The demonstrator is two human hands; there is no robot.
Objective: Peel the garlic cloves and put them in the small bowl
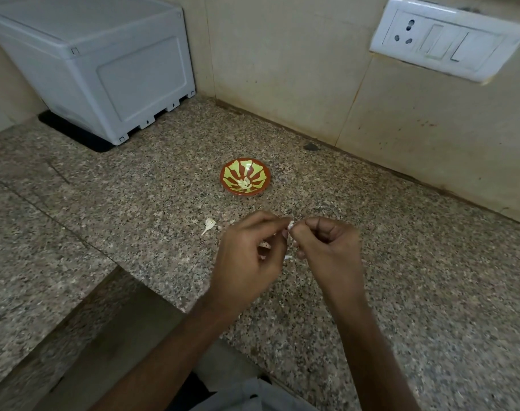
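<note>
speckled granite counter (401,262), beige tiled wall (297,54), switchboard (448,37).

Glossy painted bowl (245,179) on speckled polished granite counter (416,262).

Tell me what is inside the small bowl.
Pale peeled garlic cloves lie heaped at the bottom of the small bowl, hiding its floor beneath; their count is unclear.

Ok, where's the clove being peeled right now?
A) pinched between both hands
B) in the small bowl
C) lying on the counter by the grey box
A: the garlic clove is pinched between the left hand and right hand, short of the small bowl.
</note>
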